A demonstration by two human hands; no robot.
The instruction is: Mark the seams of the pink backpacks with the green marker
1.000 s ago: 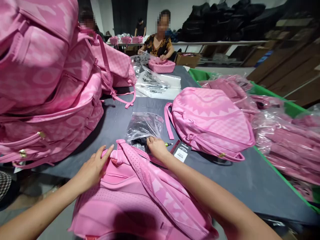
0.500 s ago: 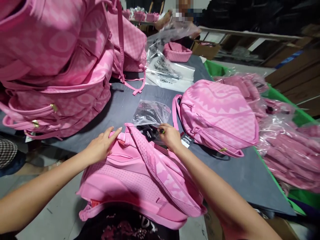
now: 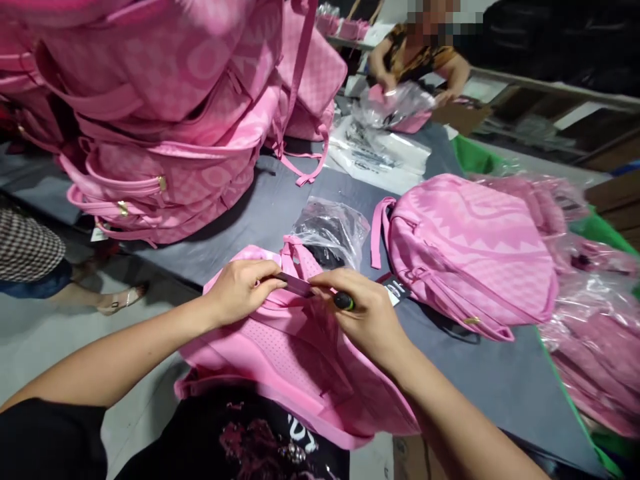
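Observation:
A pink backpack (image 3: 280, 353) lies back side up at the table's near edge, right in front of me. My left hand (image 3: 240, 290) pinches one end of a thin dark strip (image 3: 296, 285) above the backpack's top. My right hand (image 3: 363, 313) is closed round a small tool with a black and green end (image 3: 344, 301) and meets the strip's other end. Just behind my hands lies a clear plastic bag (image 3: 333, 230) with dark items in it.
A tall pile of pink backpacks (image 3: 160, 107) fills the left of the grey table (image 3: 500, 380). Another pink backpack (image 3: 470, 250) lies to the right, with bagged pink ones (image 3: 600, 313) beyond. A person across the table handles a plastic bag (image 3: 400, 107). Someone's leg and sandal (image 3: 117, 300) show at left.
My left hand left the backpack's top and took one end of the dark strip. My right hand came back from the plastic bag with the tool. The view shifted left and down.

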